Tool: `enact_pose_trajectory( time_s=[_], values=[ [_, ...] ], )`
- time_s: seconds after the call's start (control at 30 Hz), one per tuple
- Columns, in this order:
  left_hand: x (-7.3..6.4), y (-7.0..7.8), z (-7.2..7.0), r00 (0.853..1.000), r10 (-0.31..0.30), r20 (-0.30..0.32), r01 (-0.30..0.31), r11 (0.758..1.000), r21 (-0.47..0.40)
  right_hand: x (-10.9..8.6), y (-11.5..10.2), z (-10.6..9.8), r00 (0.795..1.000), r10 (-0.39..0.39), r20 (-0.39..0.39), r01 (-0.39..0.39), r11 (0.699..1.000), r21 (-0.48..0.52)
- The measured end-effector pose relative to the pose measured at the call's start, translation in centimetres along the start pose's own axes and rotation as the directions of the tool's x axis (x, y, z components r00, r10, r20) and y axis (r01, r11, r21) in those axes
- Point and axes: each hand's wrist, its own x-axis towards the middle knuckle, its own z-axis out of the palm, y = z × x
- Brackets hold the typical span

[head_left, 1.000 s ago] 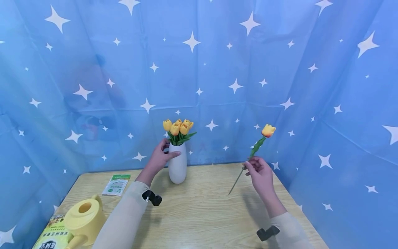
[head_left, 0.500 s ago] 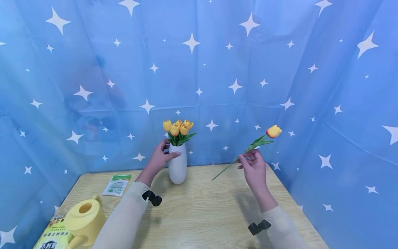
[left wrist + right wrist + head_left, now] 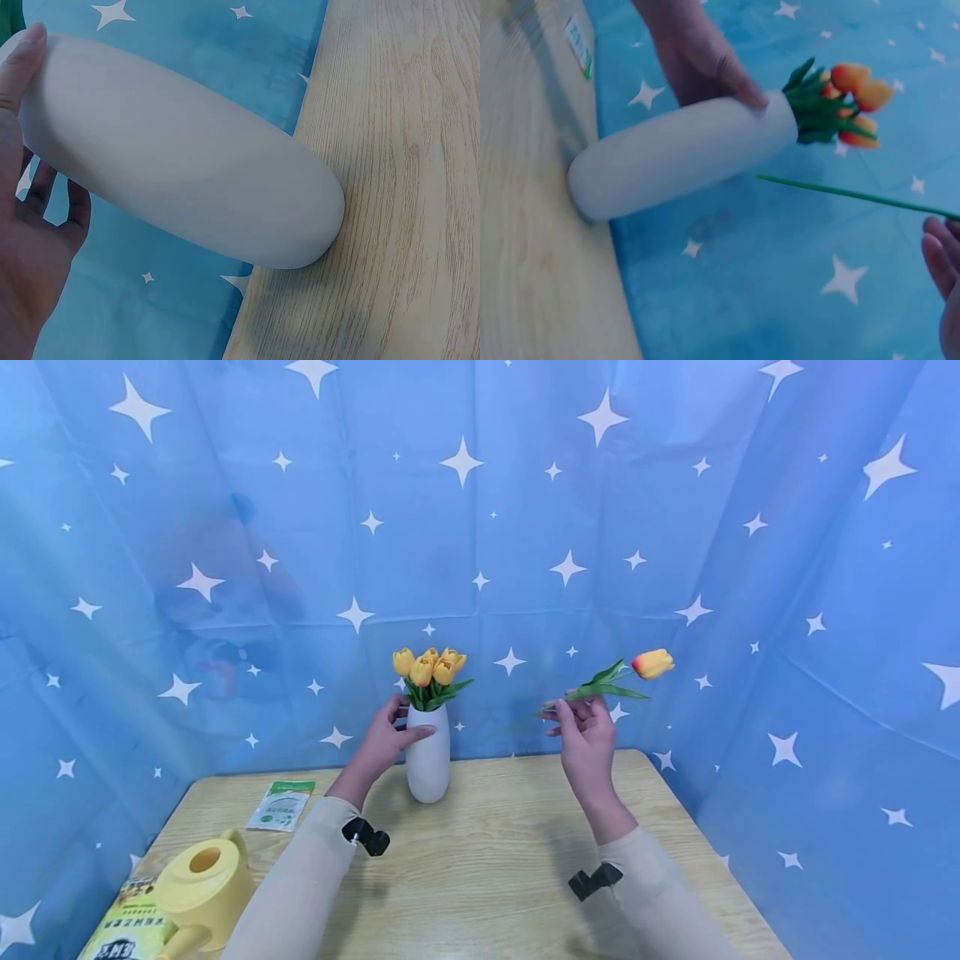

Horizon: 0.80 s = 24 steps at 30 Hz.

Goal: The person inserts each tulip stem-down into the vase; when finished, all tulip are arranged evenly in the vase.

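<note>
A white vase [image 3: 428, 768] stands upright on the table, with several yellow tulips [image 3: 422, 672] and green leaves rising from its mouth. My left hand [image 3: 381, 746] grips the vase near its rim, thumb across the front and fingers behind. Off to the right and above the table, my right hand [image 3: 587, 742] pinches the stem of a single yellow-orange tulip [image 3: 652, 663]. That flower leans over, its head to the right. In the right wrist view the bare green stem [image 3: 840, 193] points at the vase but stays apart from it.
A yellow watering can [image 3: 206, 889] stands at the table's front left, over a green-yellow printed bag [image 3: 129, 922]. Behind them lies a small green and white packet [image 3: 282, 805]. A blue star-patterned curtain [image 3: 480, 527] hangs around the wooden table [image 3: 465, 868].
My right hand has moved left and up with the tulip, which has tipped from steep to nearly level. The left hand and the vase have stayed put.
</note>
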Motion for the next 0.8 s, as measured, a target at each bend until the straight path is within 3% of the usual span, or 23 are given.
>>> enact_pose_trajectory(
  time_s=[0.43, 0.8],
  values=[
    [-0.2, 0.2, 0.0, 1.000, -0.008, -0.005, 0.008, 1.000, 0.003, 2.2, -2.2, 5.5, 0.987, -0.158, 0.029, 0.156, 0.985, 0.077],
    [-0.3, 0.2, 0.1, 1.000, -0.002, -0.010, 0.002, 1.000, 0.010, 2.6, -2.4, 8.0, 0.980, -0.184, 0.074, 0.187, 0.982, -0.038]
  ],
)
